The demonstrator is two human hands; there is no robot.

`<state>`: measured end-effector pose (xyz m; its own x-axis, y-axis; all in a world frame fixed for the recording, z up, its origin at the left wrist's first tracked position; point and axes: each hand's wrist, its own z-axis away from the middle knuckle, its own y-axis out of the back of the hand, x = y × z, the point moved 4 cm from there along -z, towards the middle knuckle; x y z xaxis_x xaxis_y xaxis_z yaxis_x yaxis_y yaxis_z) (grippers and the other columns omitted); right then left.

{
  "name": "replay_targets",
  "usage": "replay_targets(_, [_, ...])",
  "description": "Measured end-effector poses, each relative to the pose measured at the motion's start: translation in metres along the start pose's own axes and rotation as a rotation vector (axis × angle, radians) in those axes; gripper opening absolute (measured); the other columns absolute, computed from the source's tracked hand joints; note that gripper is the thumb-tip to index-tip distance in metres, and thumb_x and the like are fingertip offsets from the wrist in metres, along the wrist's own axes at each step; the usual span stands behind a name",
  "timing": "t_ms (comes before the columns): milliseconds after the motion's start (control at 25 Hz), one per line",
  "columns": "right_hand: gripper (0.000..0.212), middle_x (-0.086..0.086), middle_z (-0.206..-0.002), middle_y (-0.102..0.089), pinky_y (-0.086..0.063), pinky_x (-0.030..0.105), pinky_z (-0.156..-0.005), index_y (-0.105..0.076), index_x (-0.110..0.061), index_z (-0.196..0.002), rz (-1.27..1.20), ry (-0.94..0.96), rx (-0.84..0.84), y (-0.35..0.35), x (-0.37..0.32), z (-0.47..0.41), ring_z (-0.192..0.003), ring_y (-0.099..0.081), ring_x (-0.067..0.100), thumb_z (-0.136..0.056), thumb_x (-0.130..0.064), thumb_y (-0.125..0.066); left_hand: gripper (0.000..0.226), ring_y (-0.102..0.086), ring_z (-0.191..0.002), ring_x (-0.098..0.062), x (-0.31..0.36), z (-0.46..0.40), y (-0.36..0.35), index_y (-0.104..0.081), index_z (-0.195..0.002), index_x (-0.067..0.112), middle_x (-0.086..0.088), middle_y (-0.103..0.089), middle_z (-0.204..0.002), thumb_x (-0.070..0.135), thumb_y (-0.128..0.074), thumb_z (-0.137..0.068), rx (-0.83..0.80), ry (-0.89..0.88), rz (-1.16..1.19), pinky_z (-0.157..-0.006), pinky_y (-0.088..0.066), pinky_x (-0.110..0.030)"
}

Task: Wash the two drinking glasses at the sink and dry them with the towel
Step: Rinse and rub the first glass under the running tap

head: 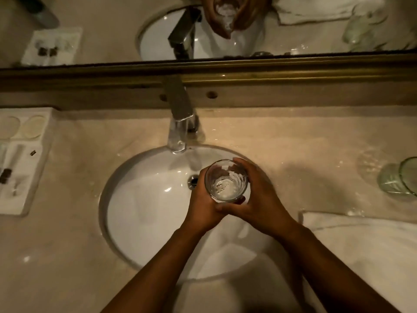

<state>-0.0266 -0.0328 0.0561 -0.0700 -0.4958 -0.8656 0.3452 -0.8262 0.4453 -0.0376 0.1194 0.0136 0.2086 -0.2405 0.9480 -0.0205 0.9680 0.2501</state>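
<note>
1. Upright over the sink [140, 199], a drinking glass [226, 180] sits cupped between both hands, its mouth facing up.
2. Left hand [202, 206] wraps the glass's left side, fingers curled round it.
3. Right hand [259, 199] grips the right side, fingertips over the far rim, thumb under the near edge.
4. Second glass [398, 177] lies on its side on the counter [293, 136], beyond the towel [361, 240].

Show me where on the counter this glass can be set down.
Bare counter lies between the sink and the white tray; another patch sits behind the towel, left of the second glass. The right edge is crowded.
</note>
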Motion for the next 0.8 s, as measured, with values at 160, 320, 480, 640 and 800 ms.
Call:
replay_targets(160, [0.096,-0.011,-0.15,-0.039,-0.041,0.029,-0.107,-0.027,-0.035,-0.151,0.189,0.039,0.014,-0.022,-0.041,-0.031,-0.131,-0.043,0.005,-0.073,-0.064,-0.074,0.084,-0.064,-0.111,0.003,-0.03,0.0,0.053,-0.051,-0.13,0.033,0.018,-0.066,-0.12,0.029,-0.098,-0.061,0.045,0.082,-0.081,-0.091,-0.055,-0.019])
replay_targets(320, [0.082,0.0,-0.143,-0.046,-0.057,0.034,-0.086,-0.028,-0.03,-0.152,0.149,0.172,0.297,-0.034,-0.117,-0.07,-0.11,-0.057,0.008,-0.085,-0.056,-0.067,0.086,-0.064,-0.108,-0.002,-0.055,-0.008,0.103,-0.05,-0.131,0.029,0.014,-0.066,-0.122,0.026,-0.098,-0.061,0.102,0.133,-0.109,-0.084,-0.046,-0.003])
replay_targets(480, [0.082,0.009,-0.139,-0.045,-0.053,0.028,-0.079,-0.015,-0.036,-0.157,0.396,0.147,0.313,-0.048,-0.166,-0.104,-0.105,-0.059,0.016,-0.091,-0.054,-0.06,0.085,-0.063,-0.111,-0.004,-0.065,-0.027,0.126,-0.049,-0.13,0.034,0.021,-0.064,-0.12,0.027,-0.098,-0.06,0.065,0.14,-0.11,-0.082,-0.044,0.0])
replay_targets(640, [0.074,0.012,-0.134,-0.039,-0.057,0.037,-0.081,-0.009,-0.042,-0.155,0.668,0.0,0.249,-0.057,-0.171,-0.13,-0.102,-0.054,0.02,-0.095,-0.053,-0.052,0.089,-0.062,-0.111,-0.003,-0.069,-0.039,0.14,-0.049,-0.131,0.037,0.022,-0.063,-0.12,0.03,-0.099,-0.058,0.052,0.144,-0.101,-0.081,-0.043,0.0])
replay_targets(800, [0.069,0.019,-0.125,-0.053,-0.057,0.046,-0.081,-0.007,-0.035,-0.157,0.721,-0.004,0.174,-0.071,-0.168,-0.141,-0.097,-0.062,0.032,-0.101,-0.041,-0.047,0.089,-0.06,-0.107,-0.003,-0.07,-0.044,0.148,-0.048,-0.13,0.038,0.024,-0.062,-0.116,0.029,-0.1,-0.058,0.06,0.144,-0.12,-0.078,-0.042,0.002])
